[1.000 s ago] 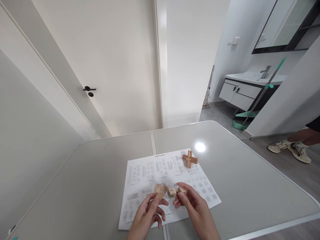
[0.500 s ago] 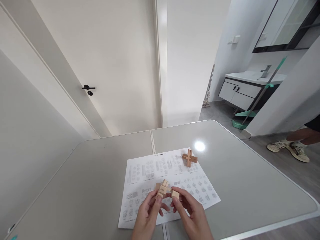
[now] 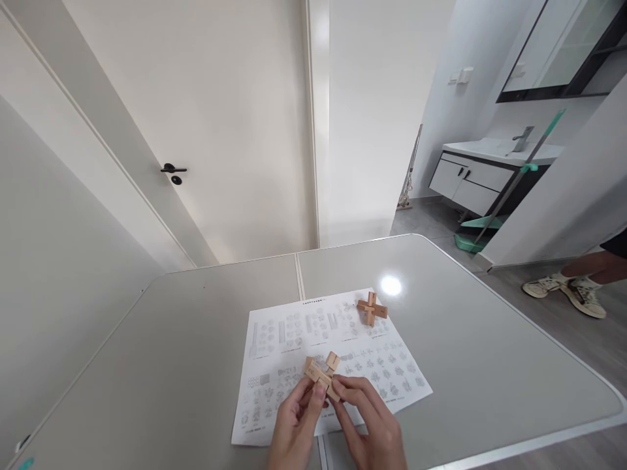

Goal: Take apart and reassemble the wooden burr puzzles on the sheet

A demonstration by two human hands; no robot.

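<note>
A light wooden interlocking puzzle (image 3: pixel 322 374) is held above the printed instruction sheet (image 3: pixel 284 339) by both of my hands. My left hand (image 3: pixel 294 427) grips its left side with the thumb on top. My right hand (image 3: pixel 368 427) pinches its right, lower end. The puzzle's pieces are joined into one crossed cluster. A second, assembled wooden cross puzzle (image 3: pixel 371 309) lies on the sheet's far right corner, away from both hands.
The sheet lies on a grey table (image 3: pixel 171 352) with a seam down the middle. A white door with a black handle (image 3: pixel 172 171) stands behind. To the right are a vanity (image 3: pixel 470 179), a green mop (image 3: pixel 509 179) and another person's shoes (image 3: pixel 571 290).
The separate wooden pieces held apart in each hand have been brought together into one cluster. My right hand moved left toward my left hand.
</note>
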